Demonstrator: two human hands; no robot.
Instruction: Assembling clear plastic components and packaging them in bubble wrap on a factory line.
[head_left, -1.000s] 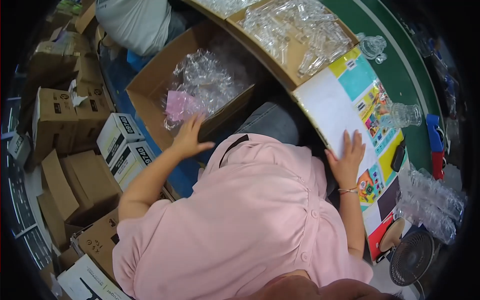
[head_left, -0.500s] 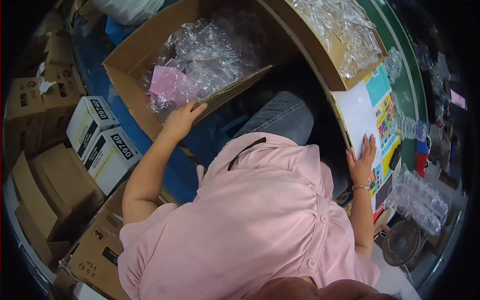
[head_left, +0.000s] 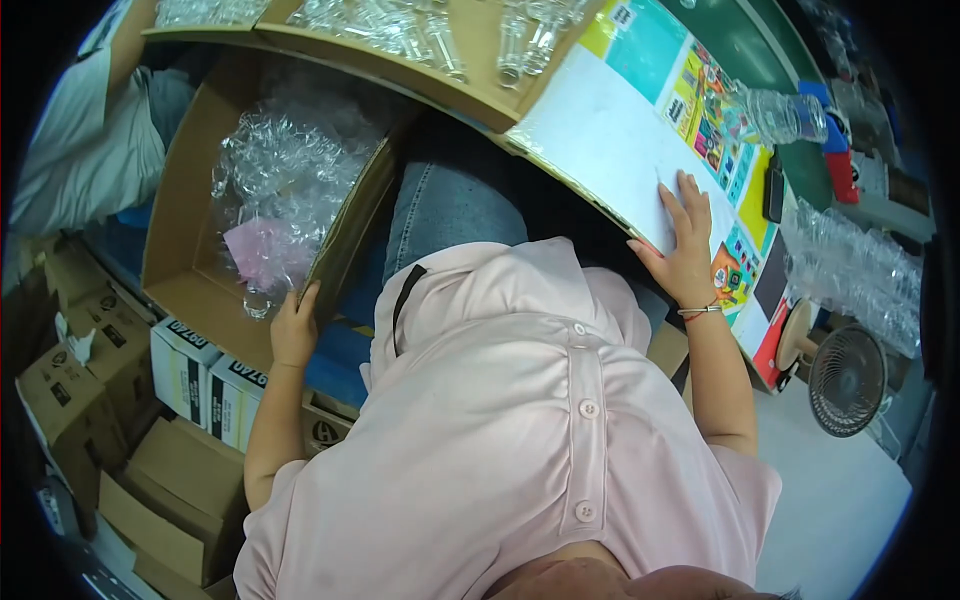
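My left hand (head_left: 293, 327) grips the near edge of a large open cardboard box (head_left: 190, 250). Inside the box lie crumpled clear plastic wrap (head_left: 285, 165) and a pink sheet (head_left: 262, 252). On the right, my right hand (head_left: 684, 245) rests with fingers spread on a white sheet (head_left: 600, 130) at the table's edge, holding nothing. Beyond that sheet, a shallow cardboard tray (head_left: 480, 103) bears several clear tube-like pieces (head_left: 440, 45).
Another person's arm and light sleeve (head_left: 80, 160) show at the far left. White boxes (head_left: 235, 400) and brown cartons (head_left: 90, 350) stand at the left. On the right are a clear plastic bottle (head_left: 785, 115), a dark phone-like object (head_left: 773, 190), wrapped clear items (head_left: 850, 270) and a small fan (head_left: 845, 380).
My view has turned toward the right, so box and table sit further left. My left hand stays on the box edge and my right hand on the table. Another person's arm has come into view.
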